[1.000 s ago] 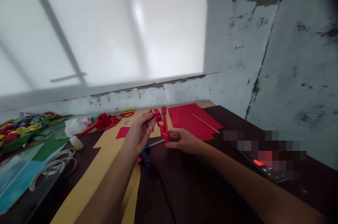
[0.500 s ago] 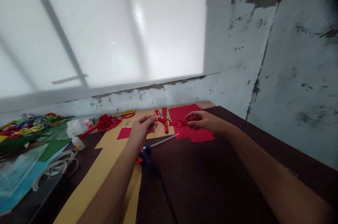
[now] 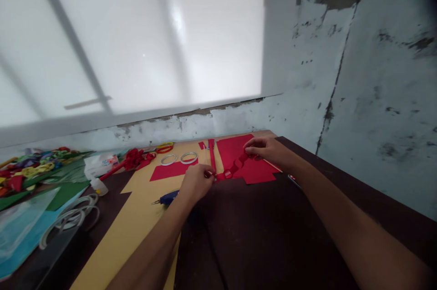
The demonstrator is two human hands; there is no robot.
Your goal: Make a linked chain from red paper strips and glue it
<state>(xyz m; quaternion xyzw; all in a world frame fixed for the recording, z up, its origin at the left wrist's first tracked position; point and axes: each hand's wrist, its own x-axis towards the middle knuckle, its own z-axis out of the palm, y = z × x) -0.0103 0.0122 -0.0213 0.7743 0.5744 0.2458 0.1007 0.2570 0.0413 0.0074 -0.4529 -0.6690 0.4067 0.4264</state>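
A red paper chain (image 3: 235, 168) of looped links is stretched between my two hands, above the near edge of a red paper sheet (image 3: 229, 148). My left hand (image 3: 198, 181) pinches its left end. Higher and to the right, my right hand (image 3: 265, 150) pinches the other end. Just behind the left fingertips lies a slim red paper roll (image 3: 212, 155). A blue glue gun (image 3: 170, 197) lies partly hidden behind my left wrist, its nozzle pointing left. Two silvery rings (image 3: 189, 158) rest beyond my left hand, by a smaller red paper piece (image 3: 164, 172).
Yellow-handled scissors (image 3: 165, 147) and a red ribbon-like bunch (image 3: 135, 159) lie at the back. To the left are a small glue bottle (image 3: 99, 186), coiled white cable (image 3: 73, 217) and colourful scraps (image 3: 37, 165). Tan paper (image 3: 119, 231) covers part of the dark table (image 3: 273, 235).
My left hand has moved right and nearer to me, uncovering the rings and the glue gun's nozzle. The right hand has risen slightly, and the chain now slants upward to the right.
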